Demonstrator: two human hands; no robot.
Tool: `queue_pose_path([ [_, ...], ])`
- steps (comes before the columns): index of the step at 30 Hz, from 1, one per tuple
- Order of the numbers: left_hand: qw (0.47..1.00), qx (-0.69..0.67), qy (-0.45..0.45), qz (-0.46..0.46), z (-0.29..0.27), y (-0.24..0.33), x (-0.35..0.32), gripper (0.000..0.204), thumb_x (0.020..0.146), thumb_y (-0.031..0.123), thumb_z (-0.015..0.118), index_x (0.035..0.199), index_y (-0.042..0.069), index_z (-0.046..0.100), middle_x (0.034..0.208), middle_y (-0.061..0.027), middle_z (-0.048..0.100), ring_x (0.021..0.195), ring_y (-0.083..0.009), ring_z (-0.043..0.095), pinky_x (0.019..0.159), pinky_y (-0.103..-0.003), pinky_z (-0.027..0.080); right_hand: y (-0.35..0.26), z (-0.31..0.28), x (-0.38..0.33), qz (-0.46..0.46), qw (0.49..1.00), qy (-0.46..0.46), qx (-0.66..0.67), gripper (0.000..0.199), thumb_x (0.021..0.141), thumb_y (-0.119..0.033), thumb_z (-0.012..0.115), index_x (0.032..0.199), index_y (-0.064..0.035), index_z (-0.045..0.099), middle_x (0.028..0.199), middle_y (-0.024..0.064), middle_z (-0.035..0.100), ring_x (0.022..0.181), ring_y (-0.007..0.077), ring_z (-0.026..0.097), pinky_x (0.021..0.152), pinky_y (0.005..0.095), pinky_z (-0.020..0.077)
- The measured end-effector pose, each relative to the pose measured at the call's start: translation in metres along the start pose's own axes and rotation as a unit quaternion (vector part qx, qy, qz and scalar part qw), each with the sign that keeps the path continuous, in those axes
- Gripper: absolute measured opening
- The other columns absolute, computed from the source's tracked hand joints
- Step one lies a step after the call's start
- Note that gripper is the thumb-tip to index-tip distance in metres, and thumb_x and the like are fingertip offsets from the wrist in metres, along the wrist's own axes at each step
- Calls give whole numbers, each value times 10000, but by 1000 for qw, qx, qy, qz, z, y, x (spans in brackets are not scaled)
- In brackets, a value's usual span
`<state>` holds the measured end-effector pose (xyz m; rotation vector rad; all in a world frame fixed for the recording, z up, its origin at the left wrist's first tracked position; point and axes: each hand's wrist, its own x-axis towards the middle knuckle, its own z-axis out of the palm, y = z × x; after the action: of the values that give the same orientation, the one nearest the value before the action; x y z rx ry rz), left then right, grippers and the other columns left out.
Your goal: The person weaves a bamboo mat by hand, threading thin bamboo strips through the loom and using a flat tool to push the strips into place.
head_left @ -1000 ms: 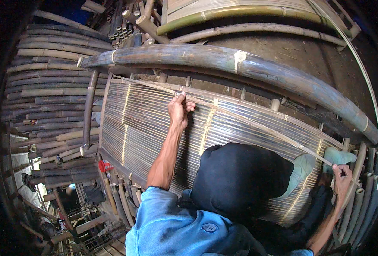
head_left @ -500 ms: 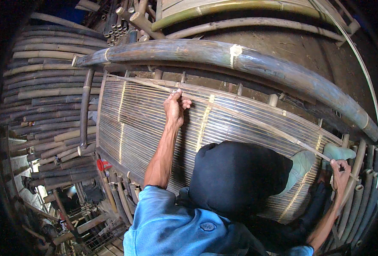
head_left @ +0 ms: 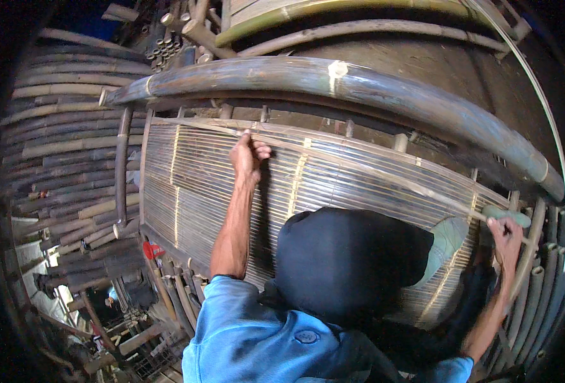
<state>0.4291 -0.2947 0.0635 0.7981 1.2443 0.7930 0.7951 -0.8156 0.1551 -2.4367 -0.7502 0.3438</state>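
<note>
A long, thin bamboo strip [head_left: 416, 187] stretches between my two hands, slanting across a slatted bamboo panel [head_left: 212, 172] near its far edge. My left hand [head_left: 248, 156] pinches the strip toward the panel's far left, the other fingers loosely curled. Over at the right end, my right hand [head_left: 504, 237] grips the strip beside my green-shod foot [head_left: 509, 216]. Pale yellow bindings [head_left: 300, 175] run across the panel's narrow slats. My dark-clothed knee [head_left: 353, 262] hides the panel's near middle.
A thick bamboo pole [head_left: 276, 73] curves along the panel's far side. Stacked bamboo poles [head_left: 72, 137] lie at the left, and more poles [head_left: 538, 300] stand at the right. A red object [head_left: 153, 249] sits by the panel's near left corner.
My right hand has moved slightly away from me, bringing the strip's right part closer to the panel's far edge. My left hand keeps its pinch. The whole view has shifted a little.
</note>
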Motion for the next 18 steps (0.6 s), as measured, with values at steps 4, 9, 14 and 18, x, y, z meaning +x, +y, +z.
queue_pose_path([
  [4, 878, 375, 118, 273, -8, 2, 14, 394, 927, 358, 693, 994, -24, 622, 865, -132, 631, 848, -274, 588, 822, -420, 465, -31, 25, 37, 1, 998, 57, 15, 303, 813, -304, 798, 837, -12, 726, 784, 122, 663, 764, 240, 616, 733, 353, 482],
  [9, 602, 585, -97, 534, 56, -32, -23, 662, 817, 300, 796, 1360, 28, 533, 1333, -208, 536, 1250, -396, 453, 1084, -513, 330, 18, 62, 85, -152, 961, 181, -142, 563, 741, -600, 755, 961, -82, 767, 978, 157, 708, 1030, 352, 630, 961, 485, 434],
  [14, 569, 637, -319, 410, 93, -32, -16, 640, 870, 353, 719, 1406, 64, 521, 1465, -237, 460, 1395, -481, 319, 1153, -533, 288, 33, 88, 81, -1, 979, 147, -138, 731, 833, -597, 665, 1309, -46, 605, 1363, 244, 530, 1300, 400, 464, 1095, 509, 331],
  [18, 553, 680, -328, 352, 103, -31, -19, 443, 926, 302, 664, 1255, 7, 635, 1242, -286, 601, 1256, -487, 472, 1101, -521, 347, 78, 102, 64, 60, 970, 184, -146, 800, 885, -621, 566, 1405, -16, 514, 1490, 274, 401, 1378, 424, 381, 1144, 514, 287],
])
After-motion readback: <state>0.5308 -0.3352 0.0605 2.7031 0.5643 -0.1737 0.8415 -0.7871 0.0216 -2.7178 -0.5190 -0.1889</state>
